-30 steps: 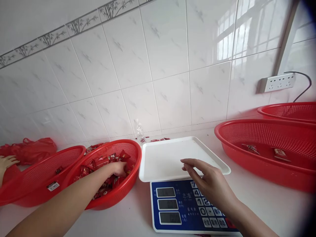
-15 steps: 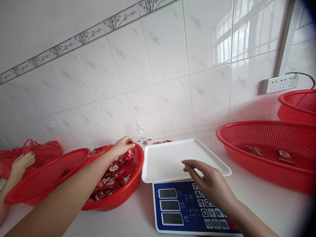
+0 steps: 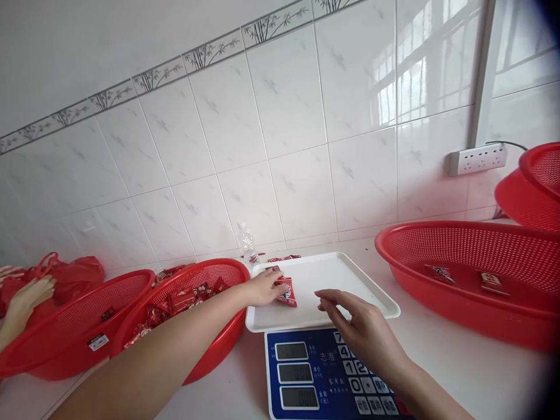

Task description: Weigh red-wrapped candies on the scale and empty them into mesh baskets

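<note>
My left hand [image 3: 265,289] is over the left part of the white weighing tray [image 3: 350,280], its fingers closed on a red snack packet [image 3: 287,293]. Another dark red packet partly shows behind those fingers. Left of the tray is a red basket [image 3: 238,268] holding many small red wrapped packets [image 3: 181,300], partly covered by my left forearm. My right hand [image 3: 361,321] hovers above the front edge of the tray and the scale's blue keypad [image 3: 328,379]. Its fingers are extended, a small gap shows between thumb and forefinger, and nothing is visible in them.
A large red basket [image 3: 464,309] with a few packets stands at right, another red basket [image 3: 529,198] behind it. A clear plastic bottle [image 3: 247,242] stands by the wall. At far left, another person's hands [image 3: 30,297] touch a red plastic bag [image 3: 79,271] beyond another red basket [image 3: 48,356].
My left hand has moved from above the packet-filled basket rightward and down to the tray, bringing red packet with it. My right hand keeps its pose. The view has shifted slightly.
</note>
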Motion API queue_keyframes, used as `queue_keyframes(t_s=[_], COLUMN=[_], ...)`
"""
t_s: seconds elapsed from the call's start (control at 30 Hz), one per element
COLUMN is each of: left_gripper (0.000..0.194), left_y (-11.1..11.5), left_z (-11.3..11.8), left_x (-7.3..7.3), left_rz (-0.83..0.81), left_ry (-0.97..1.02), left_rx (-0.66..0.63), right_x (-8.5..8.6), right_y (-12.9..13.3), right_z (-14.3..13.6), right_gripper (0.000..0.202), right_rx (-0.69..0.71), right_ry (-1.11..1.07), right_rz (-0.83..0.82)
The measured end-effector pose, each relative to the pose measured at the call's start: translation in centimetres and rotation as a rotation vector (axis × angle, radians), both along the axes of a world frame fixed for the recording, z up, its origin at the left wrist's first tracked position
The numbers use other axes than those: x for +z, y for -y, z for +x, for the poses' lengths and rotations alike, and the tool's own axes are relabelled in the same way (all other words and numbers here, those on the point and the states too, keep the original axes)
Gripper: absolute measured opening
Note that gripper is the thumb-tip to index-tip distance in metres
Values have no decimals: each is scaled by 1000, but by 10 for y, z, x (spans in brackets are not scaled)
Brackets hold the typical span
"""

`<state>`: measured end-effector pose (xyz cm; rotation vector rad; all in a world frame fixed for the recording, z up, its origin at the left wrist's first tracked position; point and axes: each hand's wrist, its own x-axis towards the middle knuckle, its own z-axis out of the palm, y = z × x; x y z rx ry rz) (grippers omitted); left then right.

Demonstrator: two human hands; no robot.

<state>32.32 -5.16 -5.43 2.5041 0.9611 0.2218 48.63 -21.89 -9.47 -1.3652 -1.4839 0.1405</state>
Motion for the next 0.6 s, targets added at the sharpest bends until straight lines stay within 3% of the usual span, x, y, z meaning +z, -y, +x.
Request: queue_keyframes(t_s=[0.13, 0.2, 0.27, 0.37, 0.43, 0.53, 0.6], left_gripper=[49, 43, 37, 30, 27, 26, 28], left_y=[-2, -7, -16, -29, -34, -32, -29], left_z=[-1, -4, -13, -39, -63, -102, -123], left_x=[-9, -6, -1, 6, 5, -8, -18], left_rz=[26, 84, 146, 201, 180, 67, 6], left_ry=[-4, 76, 153, 185, 135, -47, -240], left_rx=[39, 53, 152, 408, 514, 529, 434], right_x=[-1, -2, -2, 0, 0, -1, -2], right_y=[0, 0, 0, 1, 1, 1, 1], right_z=[0, 1, 2, 1, 0, -2, -2], right_gripper=[25, 25, 25, 25, 25, 25, 25], right_rx=[12, 8, 3, 3, 10, 25, 31], right_ry=[2, 3, 5, 4, 2, 3, 0], right_rz=[-12, -19, -18, -15, -16, -19, -26])
